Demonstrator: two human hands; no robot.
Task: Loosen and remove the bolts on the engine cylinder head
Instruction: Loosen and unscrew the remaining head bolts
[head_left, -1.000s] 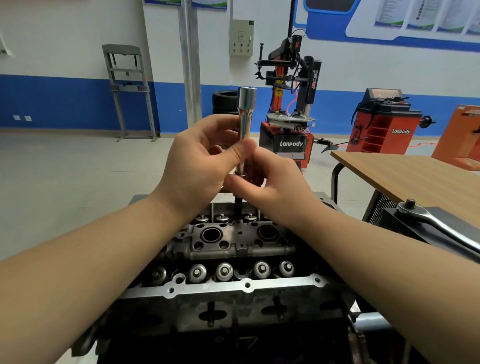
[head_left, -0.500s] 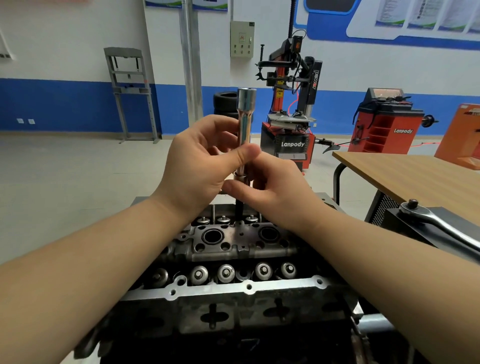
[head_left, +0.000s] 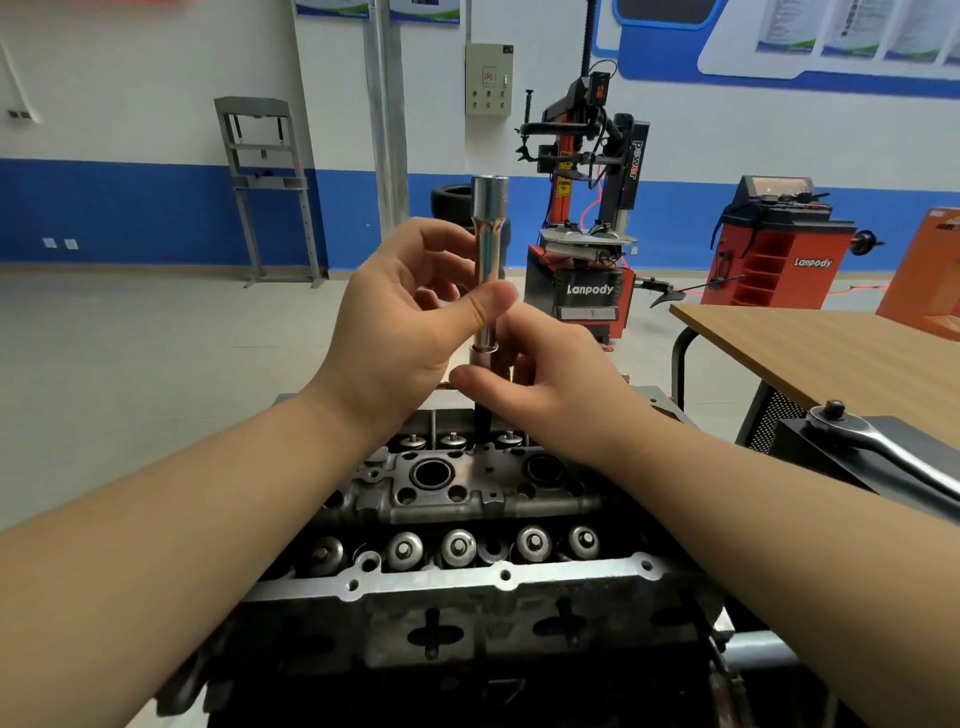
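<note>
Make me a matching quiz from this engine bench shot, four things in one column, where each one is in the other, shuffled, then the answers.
Things
1. long socket
2. ratchet wrench
3. cylinder head
4. tyre changer

Places
A. lying on the black case at the right edge
B. standing on the floor by the far wall
C. upright, pinched in the left hand, the right hand at its lower end
D. on the stand under both forearms

Pairs: 1-C, 2-A, 3-D, 4-B
</note>
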